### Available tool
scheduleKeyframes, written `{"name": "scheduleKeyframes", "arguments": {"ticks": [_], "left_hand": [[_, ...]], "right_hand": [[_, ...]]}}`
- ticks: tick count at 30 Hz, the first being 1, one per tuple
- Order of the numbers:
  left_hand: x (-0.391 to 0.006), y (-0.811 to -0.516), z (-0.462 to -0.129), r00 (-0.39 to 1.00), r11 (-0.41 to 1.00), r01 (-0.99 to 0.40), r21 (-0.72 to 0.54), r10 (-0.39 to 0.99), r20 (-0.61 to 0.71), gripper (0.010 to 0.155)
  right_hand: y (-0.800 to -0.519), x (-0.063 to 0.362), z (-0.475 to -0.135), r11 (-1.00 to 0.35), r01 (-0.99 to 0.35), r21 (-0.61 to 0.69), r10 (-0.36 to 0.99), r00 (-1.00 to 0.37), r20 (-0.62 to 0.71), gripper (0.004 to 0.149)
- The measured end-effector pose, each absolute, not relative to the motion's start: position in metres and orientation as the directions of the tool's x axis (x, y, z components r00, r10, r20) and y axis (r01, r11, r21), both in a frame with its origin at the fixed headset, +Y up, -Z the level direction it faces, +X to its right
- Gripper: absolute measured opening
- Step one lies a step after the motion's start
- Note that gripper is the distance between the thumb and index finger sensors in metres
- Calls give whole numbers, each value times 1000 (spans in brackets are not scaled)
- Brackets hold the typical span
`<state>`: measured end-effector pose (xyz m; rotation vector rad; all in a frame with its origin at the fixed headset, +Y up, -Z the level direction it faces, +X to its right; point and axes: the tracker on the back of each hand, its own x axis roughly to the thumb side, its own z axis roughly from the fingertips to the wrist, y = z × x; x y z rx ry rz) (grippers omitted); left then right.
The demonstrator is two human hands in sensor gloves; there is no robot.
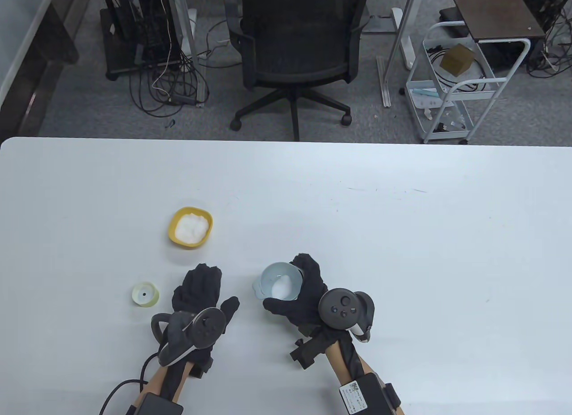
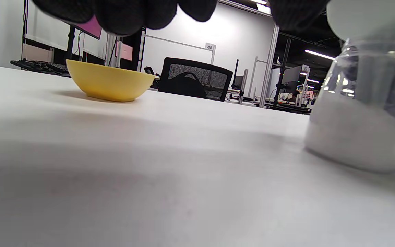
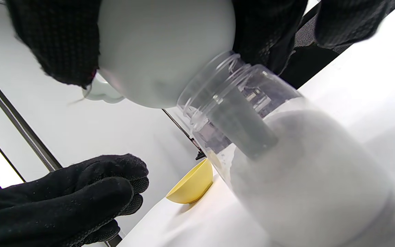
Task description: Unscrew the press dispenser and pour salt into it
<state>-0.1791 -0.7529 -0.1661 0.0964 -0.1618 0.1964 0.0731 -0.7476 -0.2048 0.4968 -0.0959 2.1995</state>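
Note:
The clear dispenser jar [image 3: 307,185] stands uncapped on the white table [image 1: 402,236], partly filled with white salt. A pale blue funnel [image 1: 279,278] with some salt in it sits in the jar's mouth, its stem [image 3: 242,127] reaching down inside. My right hand [image 1: 292,294] grips the funnel's bowl from the right. My left hand [image 1: 210,290] rests open and empty on the table just left of the jar. The pale green press cap [image 1: 145,294] lies on the table left of my left hand. A yellow bowl [image 1: 190,227] of salt stands farther back.
The jar shows at the right of the left wrist view [image 2: 358,130], the yellow bowl [image 2: 110,82] at the left. Beyond the table's far edge stand a black office chair [image 1: 297,44] and a white cart [image 1: 456,84].

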Motion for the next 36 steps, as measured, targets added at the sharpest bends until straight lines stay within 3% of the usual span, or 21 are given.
{"name": "scheduleKeyframes", "arguments": {"ticks": [28,32,36], "left_hand": [[-184,-757,-168,964,969,-236,69,224,144,90],[-184,-758,-167,963,968,-242,62,232,140,90],[-184,-758,-167,961,968,-245,60,234,144,90]], "right_hand": [[-742,74,-202,-583,-810,66,762,-516,392,117],[-752,74,-201,-667,-743,46,690,-594,415,117],[-752,73,-202,-632,-772,64,727,-562,395,115]]}}
